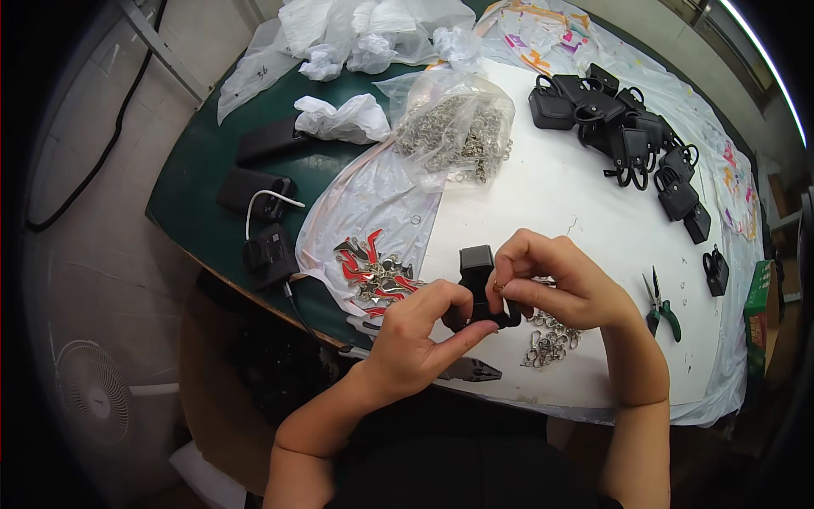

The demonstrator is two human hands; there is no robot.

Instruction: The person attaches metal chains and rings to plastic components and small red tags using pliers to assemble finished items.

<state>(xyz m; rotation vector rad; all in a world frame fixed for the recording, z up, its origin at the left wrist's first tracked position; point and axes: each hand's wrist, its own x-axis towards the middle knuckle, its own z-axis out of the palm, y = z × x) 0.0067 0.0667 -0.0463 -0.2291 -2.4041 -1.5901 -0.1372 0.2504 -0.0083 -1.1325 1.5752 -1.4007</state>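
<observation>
Over the near part of the white board, my left hand grips a small black box-shaped pouch between thumb and fingers. Thumb and index finger of my right hand are pinched around a small metal ring close against the pouch. Fingers hide much of the pouch's lower part. A heap of silvery clasps and rings lies below my right hand. To the left of my left hand are red and black shoe-shaped charms with metal fittings.
Green-handled needle-nose pliers lie to the right; other pliers sit at the near edge. Several black pouches are piled far right. A clear bag of chains stands behind. Black devices with cables occupy the left.
</observation>
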